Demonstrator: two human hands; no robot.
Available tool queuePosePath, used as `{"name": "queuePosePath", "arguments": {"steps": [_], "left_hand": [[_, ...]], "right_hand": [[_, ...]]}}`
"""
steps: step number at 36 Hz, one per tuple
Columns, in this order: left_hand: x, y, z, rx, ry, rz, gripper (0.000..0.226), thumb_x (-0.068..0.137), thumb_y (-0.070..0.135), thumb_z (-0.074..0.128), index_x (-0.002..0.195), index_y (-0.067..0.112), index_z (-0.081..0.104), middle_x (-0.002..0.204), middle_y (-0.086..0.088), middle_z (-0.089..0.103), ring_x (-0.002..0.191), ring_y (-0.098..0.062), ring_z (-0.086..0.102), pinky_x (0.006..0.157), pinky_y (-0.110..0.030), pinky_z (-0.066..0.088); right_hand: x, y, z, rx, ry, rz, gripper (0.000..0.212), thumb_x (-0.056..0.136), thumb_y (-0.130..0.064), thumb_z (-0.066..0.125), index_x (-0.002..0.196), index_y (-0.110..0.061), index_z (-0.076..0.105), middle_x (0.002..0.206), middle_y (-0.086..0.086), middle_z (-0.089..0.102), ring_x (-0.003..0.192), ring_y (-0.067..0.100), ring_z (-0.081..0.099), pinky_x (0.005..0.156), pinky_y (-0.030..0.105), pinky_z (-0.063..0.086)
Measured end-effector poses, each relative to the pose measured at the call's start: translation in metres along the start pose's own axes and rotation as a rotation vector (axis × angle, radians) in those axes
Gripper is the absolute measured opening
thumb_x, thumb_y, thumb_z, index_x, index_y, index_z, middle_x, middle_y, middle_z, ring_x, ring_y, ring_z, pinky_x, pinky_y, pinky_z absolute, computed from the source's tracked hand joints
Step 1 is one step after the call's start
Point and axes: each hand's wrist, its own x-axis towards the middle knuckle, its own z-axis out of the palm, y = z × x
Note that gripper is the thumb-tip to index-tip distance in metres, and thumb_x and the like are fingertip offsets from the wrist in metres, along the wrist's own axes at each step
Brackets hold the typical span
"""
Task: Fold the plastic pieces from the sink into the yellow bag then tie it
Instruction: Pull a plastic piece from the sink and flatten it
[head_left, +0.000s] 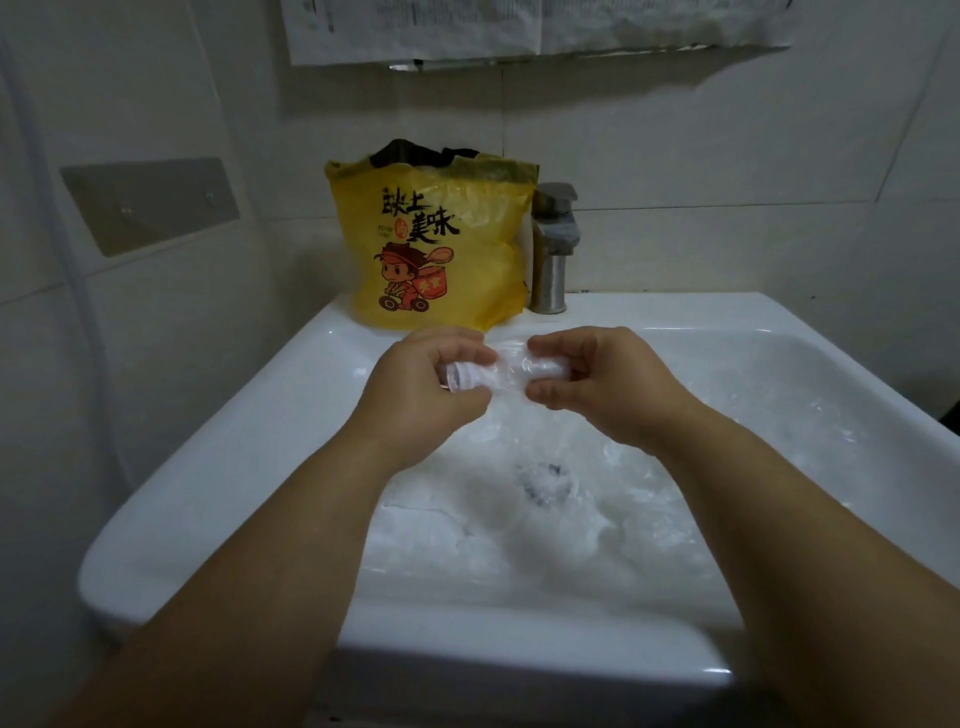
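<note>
Head view: rolled plastic piece (511, 370) lengthwise left-right.

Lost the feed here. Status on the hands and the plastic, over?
Over the sink, left hand and right hand hold one rolled plastic piece. Behind, yellow bag open. In basin, loose plastic; nothing blocking.

Our left hand (421, 387) and right hand (592, 379) (forearms extended, converging) each pinch one end of the plastic piece (510, 367).

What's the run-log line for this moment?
step: folding | left hand: grips clear plastic piece | right hand: grips same piece | yellow bag: untied, on sink rim beside faucet | loose plastic: lying in sink
</note>
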Motion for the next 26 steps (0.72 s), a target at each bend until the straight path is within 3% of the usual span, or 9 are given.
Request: {"name": "queuePosePath", "arguments": {"steps": [2,6,9,11,15,18,22,24,26], "left_hand": [[0.001,-0.001,0.001,0.035,0.035,0.040,0.028,0.078,0.005,0.076,0.098,0.023,0.072,0.115,0.013,0.056,0.099,-0.004,0.055,0.071,0.000,0.041],[0.002,-0.004,0.003,0.098,0.129,0.123,0.026,0.076,0.004,0.076,0.098,0.018,0.073,0.111,0.008,0.060,0.094,0.000,0.056,0.076,-0.001,0.043],[0.002,-0.005,0.003,0.148,0.147,0.160,0.023,0.081,0.005,0.073,0.103,0.011,0.074,0.108,0.007,0.060,0.096,-0.005,0.056,0.078,-0.002,0.043],[0.003,-0.005,0.003,0.175,0.144,0.169,0.021,0.085,0.007,0.069,0.105,0.010,0.073,0.108,0.007,0.059,0.096,-0.006,0.056,0.077,0.000,0.041],[0.002,-0.005,0.001,0.185,0.060,0.138,0.014,0.092,0.014,0.062,0.104,0.018,0.068,0.103,0.011,0.055,0.084,-0.003,0.052,0.068,0.000,0.037],[0.002,-0.007,-0.002,0.180,-0.044,0.082,0.005,0.096,0.022,0.056,0.098,0.026,0.059,0.101,0.010,0.047,0.086,-0.003,0.049,0.068,0.001,0.034],[0.003,-0.008,-0.006,0.116,-0.108,-0.027,0.004,0.098,0.027,0.053,0.095,0.026,0.055,0.094,0.008,0.052,0.079,-0.007,0.050,0.061,-0.005,0.036],[0.003,-0.007,-0.008,0.029,-0.134,-0.068,0.006,0.097,0.026,0.055,0.091,0.027,0.056,0.087,0.005,0.058,0.079,-0.011,0.057,0.069,-0.011,0.045],[0.003,-0.005,-0.009,-0.120,-0.148,-0.104,0.008,0.095,0.018,0.059,0.090,0.024,0.060,0.089,0.002,0.063,0.084,-0.015,0.065,0.076,-0.022,0.055]], "right_hand": [[0.001,0.001,-0.001,-0.080,0.017,-0.035,0.048,0.081,-0.013,0.075,0.127,-0.014,0.061,0.098,-0.006,0.063,0.073,-0.006,0.057,0.063,-0.003,0.043],[0.002,0.003,-0.001,-0.203,0.070,-0.103,0.043,0.086,-0.021,0.071,0.127,-0.014,0.062,0.096,-0.010,0.056,0.071,-0.008,0.051,0.060,-0.007,0.036],[0.003,0.003,0.000,-0.265,0.081,-0.144,0.034,0.088,-0.025,0.068,0.119,-0.012,0.067,0.092,-0.010,0.059,0.078,0.002,0.056,0.060,-0.002,0.037],[0.003,0.004,-0.001,-0.295,0.078,-0.151,0.026,0.088,-0.027,0.067,0.109,-0.012,0.071,0.080,-0.007,0.061,0.071,0.006,0.056,0.059,0.005,0.038],[0.003,0.006,-0.003,-0.346,0.088,-0.145,0.023,0.089,-0.032,0.065,0.091,-0.010,0.070,0.072,-0.005,0.054,0.064,0.007,0.046,0.055,0.013,0.033],[0.003,0.006,-0.004,-0.334,0.078,-0.135,0.019,0.089,-0.037,0.062,0.085,-0.019,0.065,0.083,-0.004,0.054,0.076,0.008,0.048,0.064,0.021,0.035],[0.001,0.004,-0.005,-0.236,0.038,-0.080,0.029,0.089,-0.038,0.062,0.076,-0.011,0.063,0.073,0.008,0.060,0.065,0.018,0.056,0.058,0.025,0.043],[0.001,0.003,-0.006,-0.196,0.018,-0.062,0.032,0.088,-0.037,0.063,0.085,-0.006,0.067,0.079,0.016,0.065,0.070,0.024,0.064,0.063,0.034,0.051],[0.001,0.003,-0.007,-0.165,0.000,-0.052,0.027,0.088,-0.035,0.064,0.082,-0.009,0.067,0.074,0.010,0.066,0.062,0.014,0.063,0.063,0.030,0.053]]}}
